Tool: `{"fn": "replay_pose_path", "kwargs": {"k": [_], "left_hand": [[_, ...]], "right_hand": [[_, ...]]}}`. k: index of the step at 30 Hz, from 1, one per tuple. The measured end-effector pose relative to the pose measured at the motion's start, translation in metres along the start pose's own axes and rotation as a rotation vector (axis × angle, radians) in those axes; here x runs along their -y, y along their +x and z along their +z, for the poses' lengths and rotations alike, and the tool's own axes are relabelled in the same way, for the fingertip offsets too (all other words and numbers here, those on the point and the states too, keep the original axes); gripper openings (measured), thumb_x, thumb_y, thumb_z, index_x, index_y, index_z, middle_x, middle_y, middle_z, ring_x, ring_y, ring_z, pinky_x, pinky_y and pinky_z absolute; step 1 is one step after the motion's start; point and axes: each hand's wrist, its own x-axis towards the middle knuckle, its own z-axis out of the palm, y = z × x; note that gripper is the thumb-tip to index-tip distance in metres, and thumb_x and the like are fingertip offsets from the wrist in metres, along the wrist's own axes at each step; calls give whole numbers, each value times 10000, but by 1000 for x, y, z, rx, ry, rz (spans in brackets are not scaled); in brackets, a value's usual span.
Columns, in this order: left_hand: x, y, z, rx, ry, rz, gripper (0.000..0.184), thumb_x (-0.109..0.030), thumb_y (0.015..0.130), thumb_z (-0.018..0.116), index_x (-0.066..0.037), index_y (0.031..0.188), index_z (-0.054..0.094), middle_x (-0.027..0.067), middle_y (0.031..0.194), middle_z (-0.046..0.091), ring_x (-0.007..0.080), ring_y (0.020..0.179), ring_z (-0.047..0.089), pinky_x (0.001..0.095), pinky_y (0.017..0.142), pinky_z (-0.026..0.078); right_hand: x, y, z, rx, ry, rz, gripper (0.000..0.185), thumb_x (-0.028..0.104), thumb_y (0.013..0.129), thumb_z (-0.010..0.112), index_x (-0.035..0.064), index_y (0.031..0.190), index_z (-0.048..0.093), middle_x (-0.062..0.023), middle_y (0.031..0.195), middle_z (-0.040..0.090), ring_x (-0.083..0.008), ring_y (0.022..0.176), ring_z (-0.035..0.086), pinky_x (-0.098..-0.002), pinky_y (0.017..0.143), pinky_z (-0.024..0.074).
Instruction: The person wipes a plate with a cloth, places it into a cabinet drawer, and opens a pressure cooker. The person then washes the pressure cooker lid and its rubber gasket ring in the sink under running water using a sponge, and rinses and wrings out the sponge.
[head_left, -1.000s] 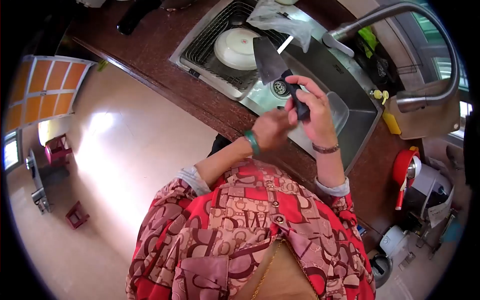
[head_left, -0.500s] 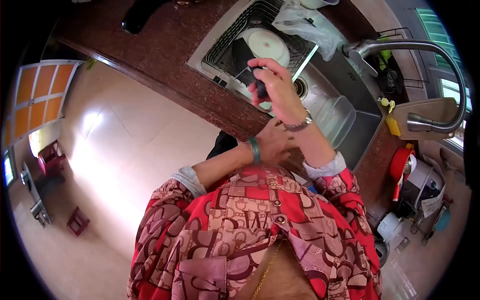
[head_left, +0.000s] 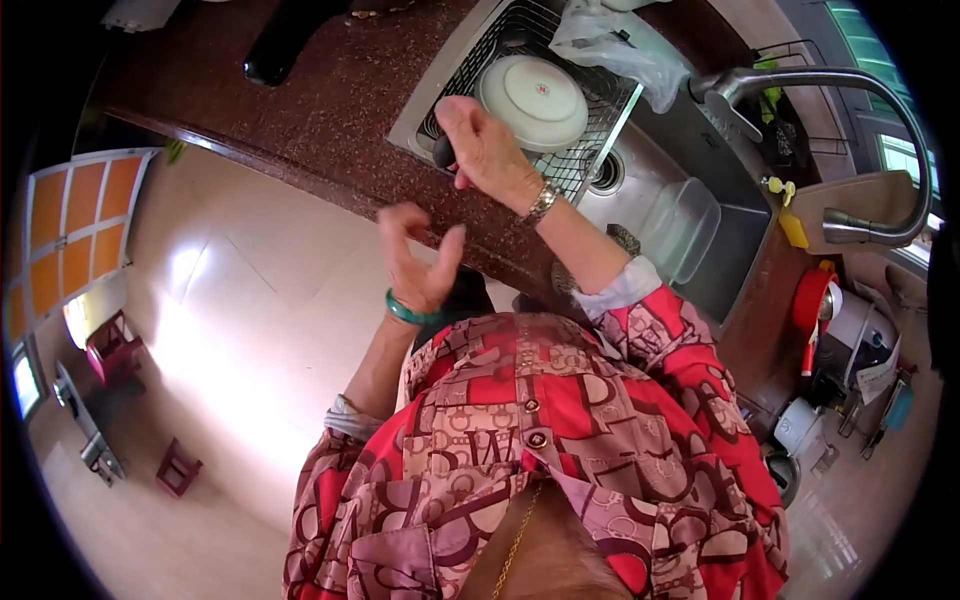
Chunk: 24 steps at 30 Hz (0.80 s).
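Nearest: wearer's red patterned shirt (head_left: pixel 480 440), sleeves rolled. Left hand (head_left: pixel 418 268), green bangle (head_left: pixel 412 312) at wrist: fingers spread, thumb well apart, tips blurred; nothing seen in its grasp. It is near the counter's front edge; contact cannot be told. Right hand (head_left: pixel 488 160), metal wristband (head_left: pixel 543 202): fingers curled round the black handle of a knife (head_left: pixel 444 152). Only the handle's end shows, at the hand's left side, above the counter (head_left: pixel 330 130) by the dish rack; blade hidden.

Beyond the right hand: upturned white dish (head_left: pixel 532 103), small red mark on its base, lying in the dish rack (head_left: pixel 588 172). Clear plastic bag (head_left: pixel 620 50) at the rack's far side. To the right, steel sink (head_left: pixel 735 265) with a clear plastic container (head_left: pixel 682 230) inside, near the drain (head_left: pixel 605 172). Faucet (head_left: pixel 840 78) arches farther off, its head in front of a cutting board (head_left: pixel 875 205).
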Motion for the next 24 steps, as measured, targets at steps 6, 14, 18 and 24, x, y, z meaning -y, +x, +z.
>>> {"fn": "replay_pose_path", "kwargs": {"k": [6, 14, 18, 24], "left_hand": [[-17, 75, 22, -80, 93, 244, 583, -248, 634, 770, -45, 1100, 485, 140, 1012, 507, 254, 855, 542, 336, 665, 469], [-9, 97, 35, 0, 150, 218, 240, -60, 692, 669, -52, 912, 574, 120, 884, 565, 293, 781, 566, 345, 677, 474], [-9, 101, 36, 22, 113, 195, 232, -44, 680, 657, -47, 892, 564, 128, 862, 559, 311, 779, 554, 363, 676, 468], [-4, 103, 34, 47, 113, 202, 204, -35, 706, 651, -35, 900, 588, 119, 882, 581, 246, 763, 589, 314, 675, 478]], "right_hand": [[-16, 5, -22, -116, -37, 71, 417, 368, 847, 498, -12, 1014, 533, -179, 723, 623, -306, 711, 621, -369, 619, 470], [-69, 7, -61, -532, 431, 833, 475, 322, 781, 610, 6, 1102, 458, -132, 928, 477, -227, 773, 490, -375, 576, 485], [-106, 15, -57, -650, 829, 995, 544, 328, 771, 620, 51, 1186, 403, -178, 1094, 451, -320, 981, 457, -547, 782, 405], [-119, 13, -58, -596, 928, 986, 525, 346, 773, 639, 72, 1160, 415, -167, 1064, 460, -313, 953, 487, -536, 717, 421]]}}
